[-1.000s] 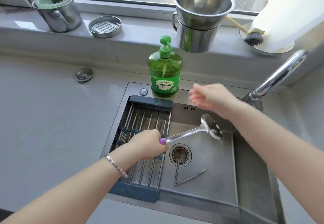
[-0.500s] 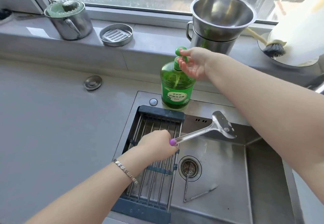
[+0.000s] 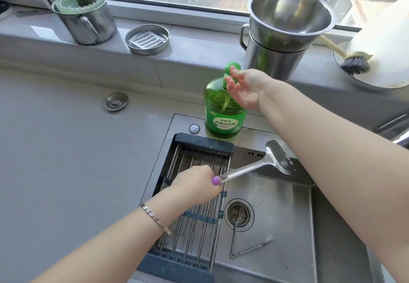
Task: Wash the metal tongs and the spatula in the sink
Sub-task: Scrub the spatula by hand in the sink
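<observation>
My left hand [image 3: 194, 183] grips the handle of the metal spatula [image 3: 274, 158], holding its blade up over the back of the steel sink [image 3: 276, 212]. The metal tongs [image 3: 245, 247] lie spread in a V on the sink floor, just in front of the drain [image 3: 239, 214]. My right hand [image 3: 245, 88] is cupped, palm up, under the spout of the green dish soap bottle [image 3: 223, 116], with the thumb pressing on the pump head. That bottle stands on the sink's back rim.
A dark-framed drying rack [image 3: 194, 216] spans the sink's left part. On the window ledge stand a steel mug [image 3: 86, 17], a round tin [image 3: 147, 39], a steel bowl on a pot [image 3: 285, 28] and a brush [image 3: 354, 63] on a plate. Grey counter [image 3: 66, 150] lies to the left.
My right hand went from above the spatula up to the soap bottle's pump and now cups under the spout. The left hand kept holding the spatula; the view shifted closer.
</observation>
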### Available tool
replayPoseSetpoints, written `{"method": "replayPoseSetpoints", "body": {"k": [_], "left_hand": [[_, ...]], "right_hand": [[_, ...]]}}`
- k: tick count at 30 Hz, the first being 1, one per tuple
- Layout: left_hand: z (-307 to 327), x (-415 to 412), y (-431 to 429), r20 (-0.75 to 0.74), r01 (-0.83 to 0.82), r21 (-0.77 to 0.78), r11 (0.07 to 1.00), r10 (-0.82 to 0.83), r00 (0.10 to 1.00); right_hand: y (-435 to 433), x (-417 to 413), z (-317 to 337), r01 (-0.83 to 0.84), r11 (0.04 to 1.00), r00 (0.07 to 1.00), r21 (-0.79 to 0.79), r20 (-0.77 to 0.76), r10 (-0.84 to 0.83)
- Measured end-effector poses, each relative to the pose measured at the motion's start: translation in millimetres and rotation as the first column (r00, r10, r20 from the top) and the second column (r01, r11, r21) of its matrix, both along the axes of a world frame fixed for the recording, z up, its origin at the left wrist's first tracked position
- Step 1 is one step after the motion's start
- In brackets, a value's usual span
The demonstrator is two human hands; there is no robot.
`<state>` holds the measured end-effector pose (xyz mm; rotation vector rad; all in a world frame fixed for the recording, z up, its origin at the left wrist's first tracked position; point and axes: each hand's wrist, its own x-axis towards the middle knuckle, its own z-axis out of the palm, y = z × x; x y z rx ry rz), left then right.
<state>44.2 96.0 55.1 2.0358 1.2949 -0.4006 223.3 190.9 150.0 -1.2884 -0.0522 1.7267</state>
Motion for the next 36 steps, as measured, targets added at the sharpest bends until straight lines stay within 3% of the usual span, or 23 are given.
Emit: {"method": "replayPoseSetpoints", "body": {"k": [6, 11, 12, 14, 16, 18, 20, 21, 23, 25, 26, 30, 34, 36], "left_hand": [[7.3, 3.1, -1.8, 0.016, -0.022, -0.017, 1.0, 0.022, 1.0], [17.5, 8.8, -10.2, 0.028, -0.048, -0.08, 0.996, 0.05, 0.998], [19.0, 10.1, -12.9, 0.029, -0.057, -0.103, 0.993, 0.061, 0.998], [23.0, 13.5, -20.0, 0.029, -0.077, -0.16, 0.984, 0.083, 0.996], [27.7, 18.9, -28.7, 0.054, -0.109, -0.218, 0.97, 0.124, 0.991], [31.9, 25.3, -38.0, 0.106, -0.134, -0.278, 0.951, 0.169, 0.98], [36.8, 30.3, -47.8, 0.138, -0.124, -0.296, 0.947, 0.171, 0.976], [38.9, 31.1, -52.5, 0.15, -0.11, -0.292, 0.95, 0.159, 0.976], [42.3, 30.3, -60.9, 0.167, -0.096, -0.279, 0.956, 0.146, 0.975], [44.8, 29.5, -67.6, 0.164, -0.091, -0.251, 0.964, 0.135, 0.977], [45.8, 29.9, -70.3, 0.158, -0.086, -0.238, 0.967, 0.126, 0.979], [46.1, 33.2, -79.7, 0.145, -0.044, -0.175, 0.984, 0.07, 0.987], [43.7, 29.0, -85.7, 0.115, -0.067, -0.147, 0.987, 0.084, 0.99], [42.0, 29.1, -90.5, 0.119, -0.078, -0.138, 0.987, 0.095, 0.988]], "right_hand": [[-4.1, -0.9, 4.5, 0.007, 1.0, 0.999, -0.019, 0.048, -0.006], [-51.6, -9.2, -4.5, 0.142, 0.984, 0.987, 0.108, 0.058, -0.149], [-68.4, -11.3, -8.7, 0.172, 0.976, 0.978, 0.133, 0.099, -0.186], [-109.4, -18.4, -22.8, 0.129, 0.973, 0.926, 0.189, 0.328, -0.187], [-157.9, -28.7, -45.6, -0.113, 0.962, 0.725, 0.248, 0.683, -0.091], [-203.2, -40.1, -64.8, -0.531, 0.822, 0.294, 0.205, 0.955, -0.048], [-231.6, -37.8, -85.0, -0.794, 0.607, -0.115, -0.008, 0.984, -0.137], [-239.1, -29.9, -90.2, -0.826, 0.553, -0.23, -0.109, 0.961, -0.155], [-244.7, -3.3, -93.9, -0.774, 0.587, -0.388, -0.239, 0.911, -0.141], [-250.8, 12.5, -90.2, -0.663, 0.699, -0.445, -0.267, 0.891, -0.083], [-253.8, 11.4, -89.3, -0.659, 0.706, -0.441, -0.259, 0.894, -0.084], [-266.2, -7.3, -89.0, -0.8, 0.519, -0.471, -0.301, 0.851, -0.233], [-265.6, 25.9, -81.8, -0.638, 0.712, -0.477, -0.294, 0.877, -0.065], [-269.7, 12.3, -86.9, -0.682, 0.687, -0.447, -0.252, 0.887, -0.119]]}}
